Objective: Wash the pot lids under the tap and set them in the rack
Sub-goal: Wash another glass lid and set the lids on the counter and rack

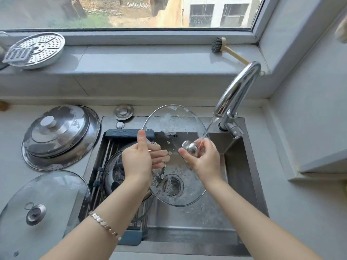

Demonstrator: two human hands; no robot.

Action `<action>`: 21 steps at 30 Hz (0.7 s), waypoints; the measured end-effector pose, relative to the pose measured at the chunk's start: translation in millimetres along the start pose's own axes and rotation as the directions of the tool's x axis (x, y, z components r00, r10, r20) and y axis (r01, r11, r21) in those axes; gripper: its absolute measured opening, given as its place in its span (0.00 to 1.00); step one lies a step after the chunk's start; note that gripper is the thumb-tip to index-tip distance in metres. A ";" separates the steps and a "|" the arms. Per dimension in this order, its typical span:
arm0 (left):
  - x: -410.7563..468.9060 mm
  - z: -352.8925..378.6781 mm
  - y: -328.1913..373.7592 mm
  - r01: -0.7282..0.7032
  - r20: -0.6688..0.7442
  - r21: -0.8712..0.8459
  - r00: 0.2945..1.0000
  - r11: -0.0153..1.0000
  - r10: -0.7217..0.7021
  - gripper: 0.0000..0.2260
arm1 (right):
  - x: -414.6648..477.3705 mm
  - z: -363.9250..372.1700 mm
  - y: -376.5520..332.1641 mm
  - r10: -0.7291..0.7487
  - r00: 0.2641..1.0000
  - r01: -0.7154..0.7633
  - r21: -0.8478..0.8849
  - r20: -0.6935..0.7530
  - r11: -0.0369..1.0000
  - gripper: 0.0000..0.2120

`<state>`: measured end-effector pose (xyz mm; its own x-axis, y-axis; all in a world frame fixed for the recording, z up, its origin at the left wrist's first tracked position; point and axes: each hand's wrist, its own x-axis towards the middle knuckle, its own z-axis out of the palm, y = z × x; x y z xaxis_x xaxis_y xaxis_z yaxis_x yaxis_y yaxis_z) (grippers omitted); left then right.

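**While the tap runs: five lids, one in my hands**

Since I count from the left, the window sill [150, 59] comes first. It carries one perforated steamer plate [47, 47] with one grater [17, 54] lying on it.

Below, on the grey counter [300, 203], sit two steel lids [56, 132]. The smaller one, with a white knob, is stacked on the wider one; both are knob-side up and flecked with foam. Nearer me lies one counter glass lid [52, 186], domed side up.

Across the left part of the steel sink [238, 166] runs one rack [120, 133] with blue-grey end bars. One racked lid [112, 169] of glass rests on it. With the wet lid [174, 117] I hold over the sink, just right of the rack, that makes five.

My left hand [137, 158], one bracelet [105, 226] on its wrist, clamps the wet lid's left rim, thumb on top and fingers under the glass. My right hand [204, 160] pinches its metal knob [190, 147]. The two hands are apart, both on this one lid.

It is round, so it has no long axis. Its knob side faces up at me, the far rim is tilted up toward the window [131, 12], and the near rim is low in the sink.

One tap [242, 85] at the sink's back right corner pours a stream [208, 126] onto the knob and my right fingers. One brush [217, 45] lies on the sill behind the tap. A grey wall [309, 109] closes the corner on the right.
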<state>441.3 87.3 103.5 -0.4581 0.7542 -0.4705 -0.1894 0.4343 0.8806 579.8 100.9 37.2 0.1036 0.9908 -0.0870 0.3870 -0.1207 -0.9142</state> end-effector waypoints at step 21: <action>1.2 -8.5 -6.2 0.169 0.055 -0.108 0.985 0.980 -0.164 0.23 | 38.9 -24.8 28.4 -0.120 0.984 0.134 -0.105 0.131 0.985 0.44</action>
<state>434.6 81.3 98.0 -0.3727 0.6985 -0.6109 -0.3570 0.4997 0.7892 617.6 134.5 17.7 -0.0646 0.9975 -0.0274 0.4911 0.0079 -0.8710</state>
